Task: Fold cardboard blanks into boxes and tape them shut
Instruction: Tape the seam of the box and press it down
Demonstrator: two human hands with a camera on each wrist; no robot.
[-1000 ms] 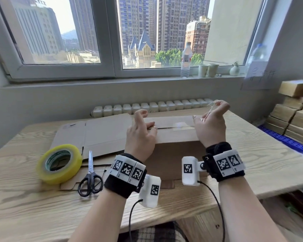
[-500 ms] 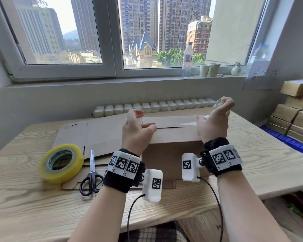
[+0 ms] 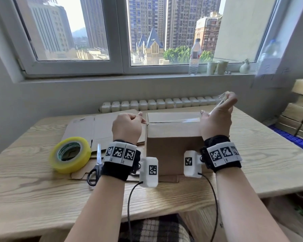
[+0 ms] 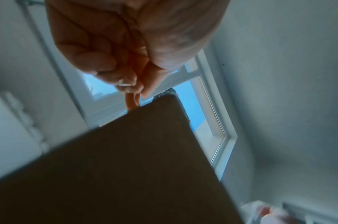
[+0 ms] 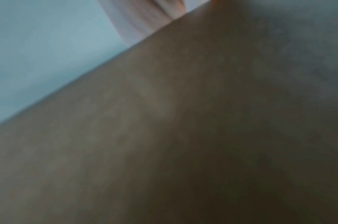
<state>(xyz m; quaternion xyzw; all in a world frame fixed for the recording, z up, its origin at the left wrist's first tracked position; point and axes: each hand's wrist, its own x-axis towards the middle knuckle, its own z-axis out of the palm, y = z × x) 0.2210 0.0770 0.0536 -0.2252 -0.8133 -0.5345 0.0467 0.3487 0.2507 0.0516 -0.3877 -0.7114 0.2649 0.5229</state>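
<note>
Lower centre of the head view: two forearms are seen entering the frame, each fitted with a black wristband carrying white coded markers and a small white camera block on a black cable.

Centre of frame: a brown cardboard box, folded up and standing on the pale wooden table, is seen between the two wrists. Its top flaps are closed, and a strip of clear tape is laid along the top seam.

The left hand is held at the box's upper left corner, fingers curled in, thumb and fingertips pinched together at the tape's left end. In the left wrist view the left hand shows the same closed pinch just above the dark box corner; what lies between the fingertips cannot be made out there.

The right hand is raised at the box's upper right corner, and the free right end of the tape is pinched between its thumb and fingers and lifted clear of the box top. The right wrist view is blurred; only a brown surface is recorded.

Left of centre: a yellow-edged roll of clear tape and black-handled scissors are noted, resting on flat brown cardboard blanks spread on the table.

Right edge: stacked finished cardboard boxes are seen.

Upper frame: a white radiator, a windowsill holding a clear plastic bottle and two pale green cups, and tower blocks through the window are recorded.
</note>
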